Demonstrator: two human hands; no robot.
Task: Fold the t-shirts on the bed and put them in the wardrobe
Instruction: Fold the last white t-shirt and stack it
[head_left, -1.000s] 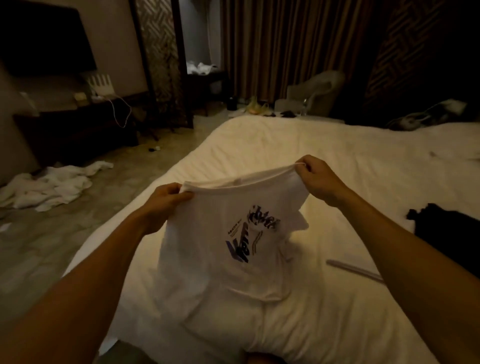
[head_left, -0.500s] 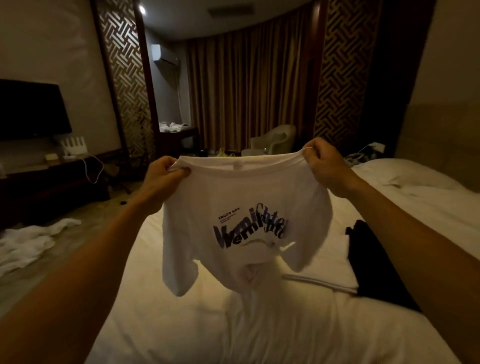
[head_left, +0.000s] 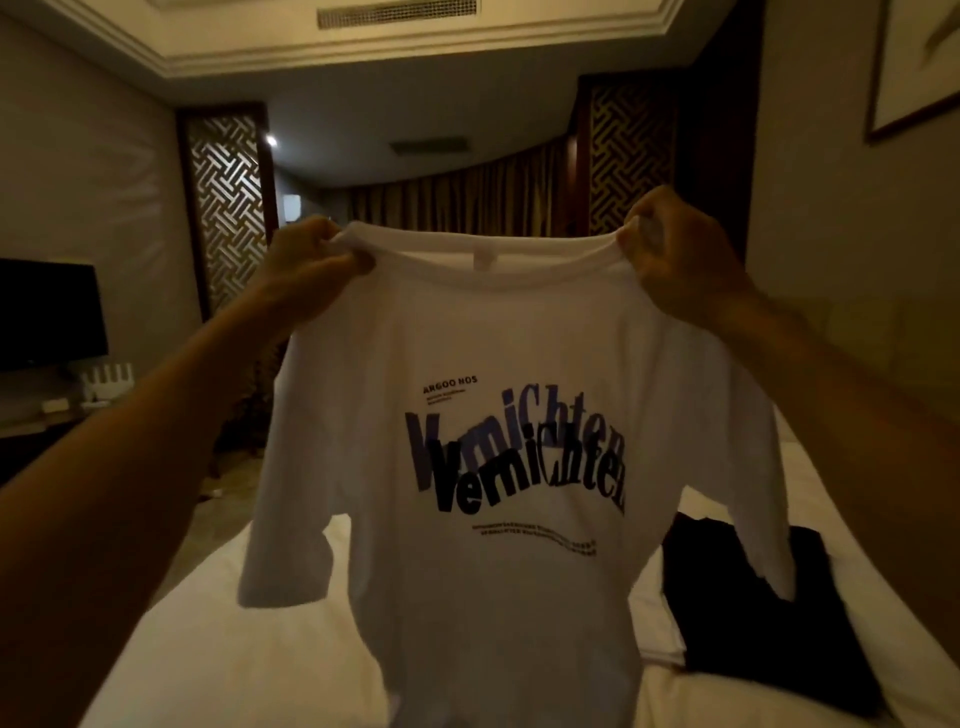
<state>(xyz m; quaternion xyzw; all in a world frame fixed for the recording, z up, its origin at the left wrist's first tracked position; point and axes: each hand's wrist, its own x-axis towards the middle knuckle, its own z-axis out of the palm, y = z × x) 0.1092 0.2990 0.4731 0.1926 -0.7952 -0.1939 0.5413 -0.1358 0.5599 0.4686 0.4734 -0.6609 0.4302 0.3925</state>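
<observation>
A dim room with patterned screens (head_left: 226, 208) and a dark television (head_left: 47, 314) surrounds the white bed (head_left: 249, 649), where a black garment (head_left: 753, 613) lies (right side). Above it hangs a white t-shirt (head_left: 493, 364), print facing the camera, shoulders pinched by the curled left hand (head_left: 306, 270) and right hand (head_left: 680, 260).

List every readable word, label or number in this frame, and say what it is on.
"ARGOO NOS": small dark print on the white t-shirt.
"Vernichten": large, blue, same t-shirt.
"Vernichten": large, black, overlapping the blue one.
Two tiny lines under "ARGOO NOS": too small to read.
Two wavy lines below the big words: blurred, unreadable.
Nothing else shows text.
</observation>
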